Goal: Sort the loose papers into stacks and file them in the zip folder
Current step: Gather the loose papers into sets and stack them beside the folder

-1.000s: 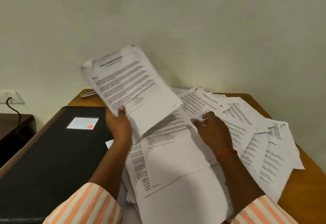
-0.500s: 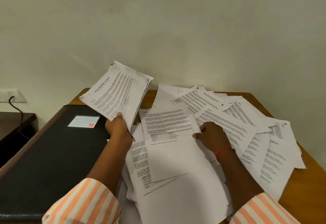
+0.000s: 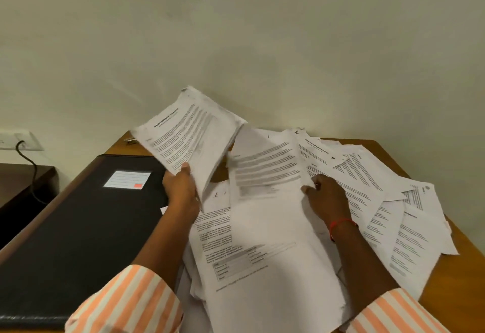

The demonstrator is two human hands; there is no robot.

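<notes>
My left hand (image 3: 181,188) grips a thin stack of printed sheets (image 3: 189,133) by its near edge and holds it tilted above the desk. My right hand (image 3: 325,196) pinches the right edge of one printed sheet (image 3: 265,172), which is lifted off the pile and blurred. Loose printed papers (image 3: 409,225) lie scattered and overlapping over the right half of the wooden desk (image 3: 462,288). The black zip folder (image 3: 78,227), with a white label (image 3: 127,179), lies flat and closed on the left of the desk.
A small metal clip (image 3: 130,140) lies at the desk's far left corner by the wall. Left of the desk stands a dark low table (image 3: 18,185), with a wall socket (image 3: 18,140) and a black cable above it.
My left hand lowered its stack and tilted it leftward. My right hand took hold of a sheet on the pile and has lifted it toward the stack.
</notes>
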